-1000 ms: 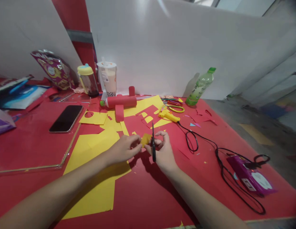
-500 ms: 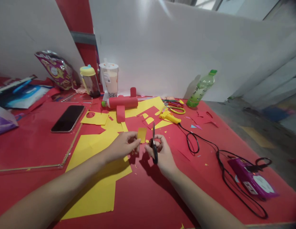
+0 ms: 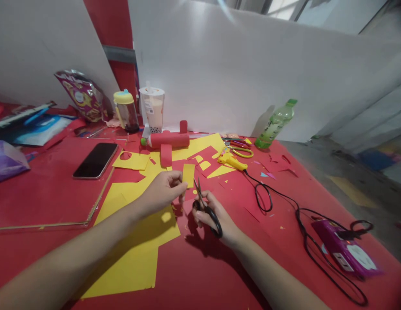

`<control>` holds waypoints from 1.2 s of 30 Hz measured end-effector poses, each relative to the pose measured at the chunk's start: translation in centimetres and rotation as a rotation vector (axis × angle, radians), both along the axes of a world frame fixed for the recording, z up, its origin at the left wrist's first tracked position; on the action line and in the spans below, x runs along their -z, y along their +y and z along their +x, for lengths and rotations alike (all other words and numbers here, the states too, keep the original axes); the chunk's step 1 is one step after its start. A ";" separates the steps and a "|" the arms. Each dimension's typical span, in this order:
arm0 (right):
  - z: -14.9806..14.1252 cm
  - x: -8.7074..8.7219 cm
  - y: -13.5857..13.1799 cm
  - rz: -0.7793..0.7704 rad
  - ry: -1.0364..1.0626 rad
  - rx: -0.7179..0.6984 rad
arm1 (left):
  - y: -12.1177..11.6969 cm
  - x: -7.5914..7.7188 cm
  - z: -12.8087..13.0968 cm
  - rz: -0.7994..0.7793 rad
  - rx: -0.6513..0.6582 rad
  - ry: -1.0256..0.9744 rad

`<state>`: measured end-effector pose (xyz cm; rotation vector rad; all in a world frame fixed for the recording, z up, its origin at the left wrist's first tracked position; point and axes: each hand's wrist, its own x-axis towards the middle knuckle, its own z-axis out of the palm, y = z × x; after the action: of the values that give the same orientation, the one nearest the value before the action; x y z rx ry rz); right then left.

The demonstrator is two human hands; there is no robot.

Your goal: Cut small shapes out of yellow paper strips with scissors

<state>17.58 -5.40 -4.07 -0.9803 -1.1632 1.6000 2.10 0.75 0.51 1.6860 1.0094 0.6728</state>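
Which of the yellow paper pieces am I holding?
The small rectangle in your left hand, upright beside the black-handled scissors; the larger yellow sheets lie on the red table.

The yellow paper piece, small, plain and oblong, was held upright at its lower left. The scissors, black-handled, were held with blades slightly parted and pointing forward, tips just beside the paper's right edge (contact could not be determined).

White wall — grey floor
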 end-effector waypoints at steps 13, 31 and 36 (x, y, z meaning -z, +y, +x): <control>0.2 0.0 -0.2 0.008 -0.062 -0.078 | 0.6 -1.3 -1.0 0.013 0.189 0.178; 0.2 0.2 -0.3 -0.054 -0.141 -0.081 | 0.9 -2.1 -1.5 0.013 0.269 0.203; 0.2 0.0 -0.3 -0.024 -0.164 -0.107 | 1.2 -2.3 -2.0 -0.039 0.333 0.233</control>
<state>17.77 -5.73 -4.10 -1.0979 -1.3299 1.6450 0.05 1.99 2.78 1.8718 0.8640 0.2416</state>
